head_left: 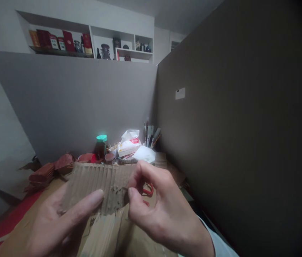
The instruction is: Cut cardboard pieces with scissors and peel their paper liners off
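A piece of corrugated cardboard point(94, 182) is held up in front of me, its ridges bare on the left and middle. Its right part is torn and ragged, with smoother paper near the top right. My left hand point(59, 217) grips it from the left, thumb lying across the ridges and fingers hidden behind. At the right edge, my right hand point(156, 203) is closed in a pinch on the cardboard's torn area. Below hangs another ridged cardboard strip point(102, 233); whether it joins the held piece I cannot tell. Red handles point(148, 191) show partly behind my right hand.
Reddish-brown blocks point(42, 174) lie at the table's left. Behind the cardboard stand a jar with a green lid point(102, 137), a tissue pack point(129, 145) and a holder with brushes and pens point(151, 137). Grey panels point(86, 103) enclose the back and right.
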`<action>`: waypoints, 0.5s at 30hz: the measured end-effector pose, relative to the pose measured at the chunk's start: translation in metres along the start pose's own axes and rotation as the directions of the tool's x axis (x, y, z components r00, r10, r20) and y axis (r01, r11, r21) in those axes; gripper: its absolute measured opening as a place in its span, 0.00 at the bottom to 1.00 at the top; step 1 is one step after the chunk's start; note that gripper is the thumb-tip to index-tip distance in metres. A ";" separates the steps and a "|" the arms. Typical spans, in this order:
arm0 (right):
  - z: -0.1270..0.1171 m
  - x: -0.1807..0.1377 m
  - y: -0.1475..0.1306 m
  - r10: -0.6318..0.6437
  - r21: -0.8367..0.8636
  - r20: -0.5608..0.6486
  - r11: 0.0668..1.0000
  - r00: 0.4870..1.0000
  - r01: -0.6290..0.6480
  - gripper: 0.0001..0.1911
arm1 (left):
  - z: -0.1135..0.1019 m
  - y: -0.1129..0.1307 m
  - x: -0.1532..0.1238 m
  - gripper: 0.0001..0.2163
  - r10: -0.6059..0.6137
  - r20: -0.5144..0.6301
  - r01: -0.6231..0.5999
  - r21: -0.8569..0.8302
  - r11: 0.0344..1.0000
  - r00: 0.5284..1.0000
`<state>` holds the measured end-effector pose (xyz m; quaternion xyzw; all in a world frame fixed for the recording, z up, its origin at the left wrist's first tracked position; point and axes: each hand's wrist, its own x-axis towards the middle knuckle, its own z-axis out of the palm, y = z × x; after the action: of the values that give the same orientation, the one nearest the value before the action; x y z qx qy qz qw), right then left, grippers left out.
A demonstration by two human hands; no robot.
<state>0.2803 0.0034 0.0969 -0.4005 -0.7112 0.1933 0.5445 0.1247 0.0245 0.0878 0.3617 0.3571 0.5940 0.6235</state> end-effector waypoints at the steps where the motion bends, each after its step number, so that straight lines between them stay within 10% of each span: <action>1: 0.000 0.000 0.000 0.011 0.014 0.003 1.000 1.000 -0.011 0.07 | 0.001 0.002 0.000 0.33 -0.034 0.004 0.034 0.006 0.999 0.999; 15: -0.028 0.001 0.000 -0.093 -0.038 0.146 0.994 0.985 0.099 0.11 | -0.014 0.009 0.011 0.31 0.006 0.112 -0.005 -0.008 1.000 0.994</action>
<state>0.3062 -0.0006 0.1071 -0.3630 -0.7713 0.1791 0.4912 0.1083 0.0361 0.0885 0.3930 0.3183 0.5759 0.6424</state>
